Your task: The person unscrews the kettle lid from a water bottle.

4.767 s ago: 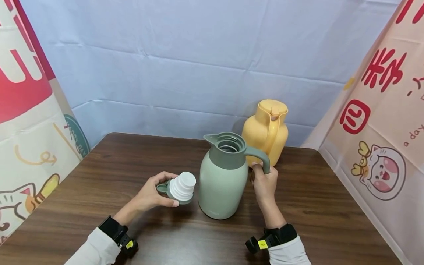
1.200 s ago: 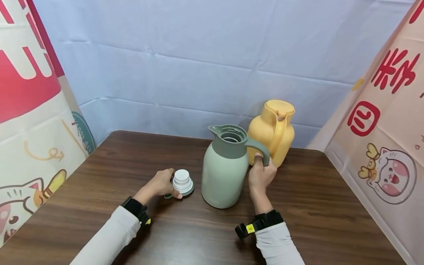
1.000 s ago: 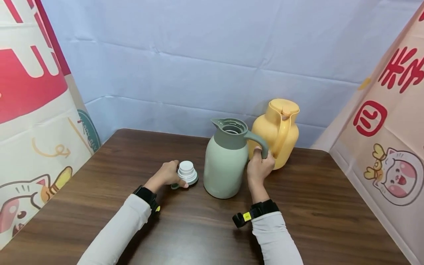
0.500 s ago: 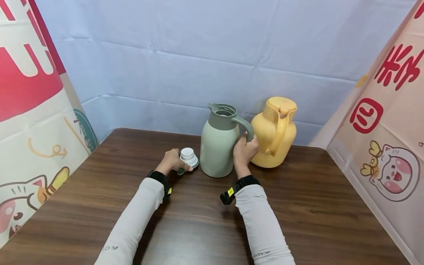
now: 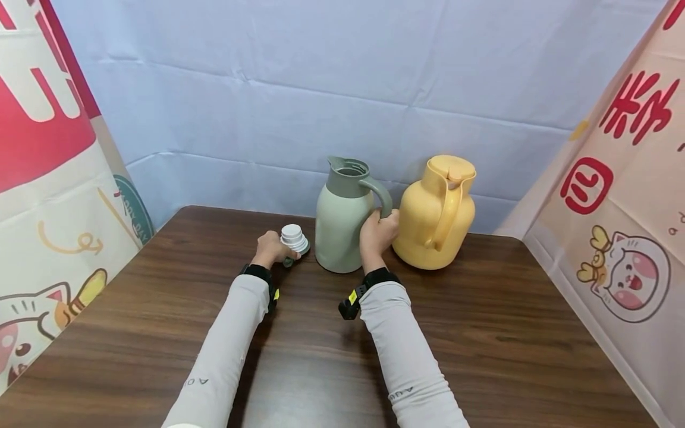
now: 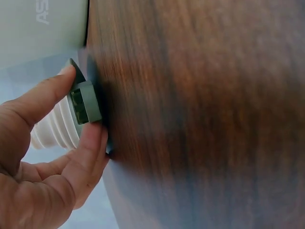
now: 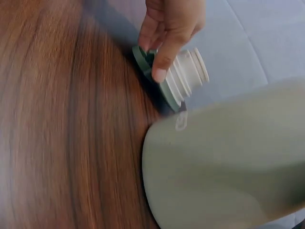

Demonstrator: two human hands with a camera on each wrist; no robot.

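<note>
Stopper (image 5: 292, 233) shows just left of centre in the head view, pinched by the left hand (image 5: 270, 248); at centre, the right hand (image 5: 377, 233) grips the handle (image 5: 381, 194) of the green jug (image 5: 341, 232). Left wrist view: stopper held at left. Right wrist view: jug at lower right.

Jug (image 7: 224, 157): pale green, its base on the table (image 7: 57, 119), a faint light mark near its bottom edge.
Lid (image 7: 186, 71): just beside the jug's base, green rim toward the table, white stepped plug pointing away from it; I cannot tell if it touches the jug.
Left hand (image 7: 178, 24): I pinch the lid from the side away from the jug.
Sheet (image 7: 233, 52): pale, creased, behind the jug.
</note>
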